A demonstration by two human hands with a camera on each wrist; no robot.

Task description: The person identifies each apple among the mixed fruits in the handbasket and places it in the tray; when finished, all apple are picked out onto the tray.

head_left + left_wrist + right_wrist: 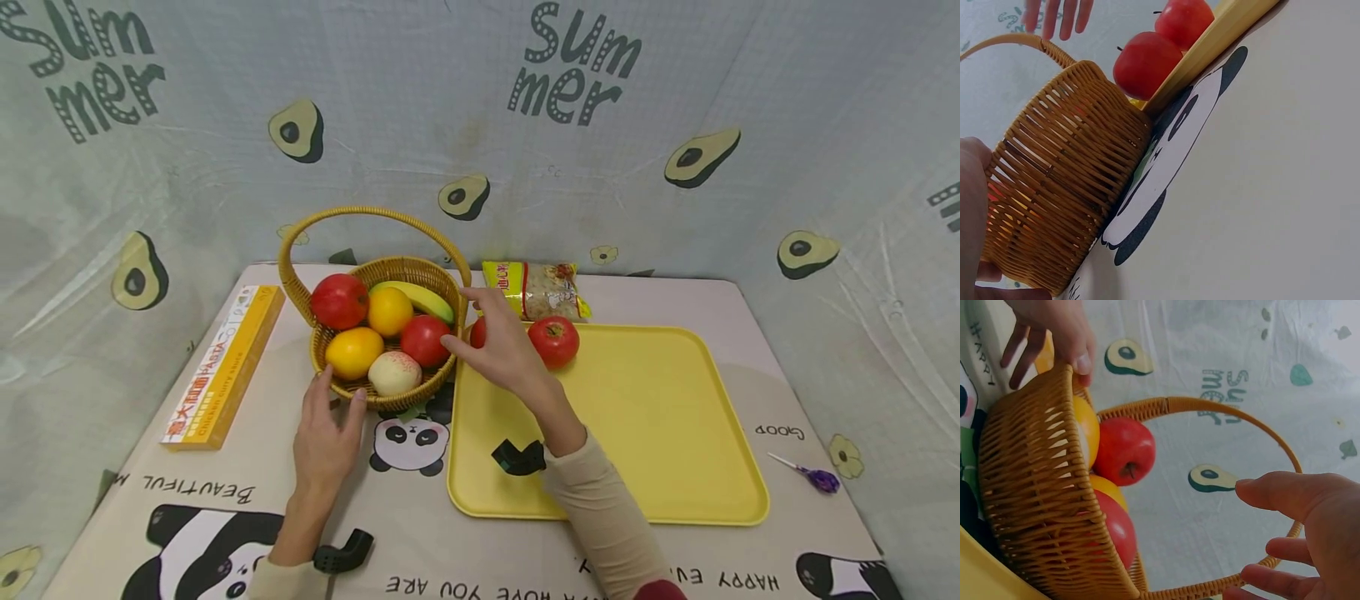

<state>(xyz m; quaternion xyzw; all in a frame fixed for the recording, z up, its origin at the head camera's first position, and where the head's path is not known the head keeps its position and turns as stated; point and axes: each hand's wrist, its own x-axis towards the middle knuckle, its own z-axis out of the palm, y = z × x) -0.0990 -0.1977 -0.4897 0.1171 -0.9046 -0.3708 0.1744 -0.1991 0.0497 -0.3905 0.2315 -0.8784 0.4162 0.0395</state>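
A woven wicker basket with a tall arched handle stands left of centre. In it lie red apples, an orange, a yellow-orange fruit, a banana and a pale pink peach. My left hand grips the basket's near left rim, fingertips at the edge and other fingers along the outer wall. At the basket's right side my right hand is spread with thumb apart, overlapping the handle's base in the head view; nothing is in its palm.
A yellow tray lies right of the basket, with two red apples at its far left corner. Behind it is a clear food packet. A pasta box lies on the left, a purple lollipop on the right.
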